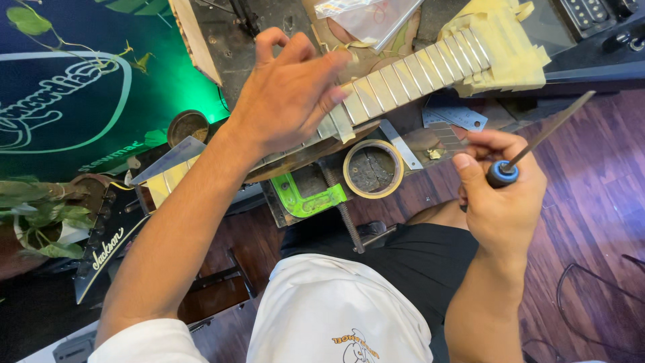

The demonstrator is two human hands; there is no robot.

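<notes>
A guitar neck lies across the workbench, its fretboard covered with strips of pale yellow masking tape so only the metal frets show. My left hand rests over the middle of the neck, fingers spread and touching the taped fretboard. My right hand is held off the bench to the right, gripping a thin metal file by its blue and black handle, the blade pointing up and to the right. The guitar's black headstock sticks out at the lower left.
A roll of masking tape lies on the bench under the neck, beside a green clamp with a threaded screw. A metal ruler lies nearby. Potted leaves sit left. The guitar body with pickups is at top right.
</notes>
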